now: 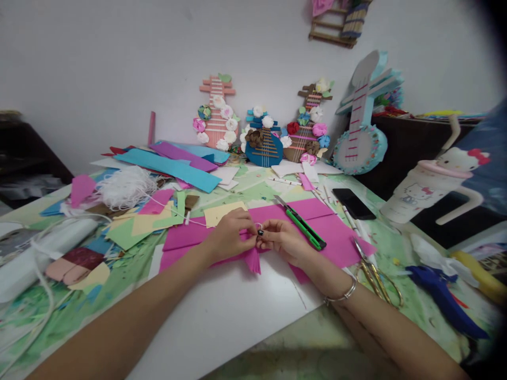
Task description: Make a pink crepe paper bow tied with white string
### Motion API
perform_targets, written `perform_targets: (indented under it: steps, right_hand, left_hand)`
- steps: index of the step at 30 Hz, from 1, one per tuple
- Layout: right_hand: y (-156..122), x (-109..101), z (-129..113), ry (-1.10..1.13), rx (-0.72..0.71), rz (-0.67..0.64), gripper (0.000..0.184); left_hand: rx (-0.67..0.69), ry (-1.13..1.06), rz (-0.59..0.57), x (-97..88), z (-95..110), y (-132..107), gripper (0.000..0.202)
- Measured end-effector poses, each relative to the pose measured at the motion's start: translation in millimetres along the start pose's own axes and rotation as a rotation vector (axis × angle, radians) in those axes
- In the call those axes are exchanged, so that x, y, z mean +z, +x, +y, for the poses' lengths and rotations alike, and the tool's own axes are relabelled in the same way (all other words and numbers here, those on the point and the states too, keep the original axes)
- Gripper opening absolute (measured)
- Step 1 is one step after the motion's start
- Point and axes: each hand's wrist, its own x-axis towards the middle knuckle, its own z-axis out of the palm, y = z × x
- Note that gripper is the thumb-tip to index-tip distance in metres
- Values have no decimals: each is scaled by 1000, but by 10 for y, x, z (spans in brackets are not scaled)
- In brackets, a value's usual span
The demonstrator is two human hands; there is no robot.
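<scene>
My left hand (233, 235) and my right hand (282, 240) meet fingertip to fingertip over the middle of the table, both closed in a pinch. Between them is a gathered, pleated piece of pink crepe paper (253, 262), its folded end fanning out below the fingers. White string (194, 222) runs from the left toward my hands, and a small pale loop shows above the fingertips. A small dark shiny spot sits at the right fingertips; I cannot tell what it is. Larger pink crepe sheets (336, 240) lie under and behind my hands, over a white board (222, 316).
A green utility knife (303, 227) lies right of my hands, with gold-handled scissors (374, 274), a phone (354, 203), a blue-handled tool (447, 301) and a tumbler (422, 190) farther right. Left are a string bundle (127, 187) and paper scraps (127, 232). Decorated paper instruments (264, 145) stand behind.
</scene>
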Motion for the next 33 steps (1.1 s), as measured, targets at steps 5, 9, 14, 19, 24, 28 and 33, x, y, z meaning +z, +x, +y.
perform_targets:
  steps: [5, 9, 14, 19, 24, 28, 33]
  right_hand:
    - [1, -29, -13, 31, 27, 32, 32]
    - [-4, -14, -33, 23, -12, 46, 29]
    - [-23, 26, -50, -17, -30, 78, 27]
    - [-27, 56, -48, -90, -57, 87, 18]
    - [-21, 36, -57, -150, -87, 74, 13]
    - [-15, -24, -68, -182, -71, -1, 13]
    - [10, -55, -45, -258, -111, -40, 18]
  left_hand:
    - [147, -17, -33, -28, -11, -5, 11]
    - [40, -61, -14, -47, -23, -5, 11]
    - [-173, -166, -71, -16, -57, -5, 8]
    - [-287, -218, -97, 12, -71, -3, 7]
    - [-263, -188, -119, 13, -41, 8, 10]
    - [-297, -224, -121, 27, -44, 7, 9]
    - [-353, -270, -124, 62, -73, -6, 9]
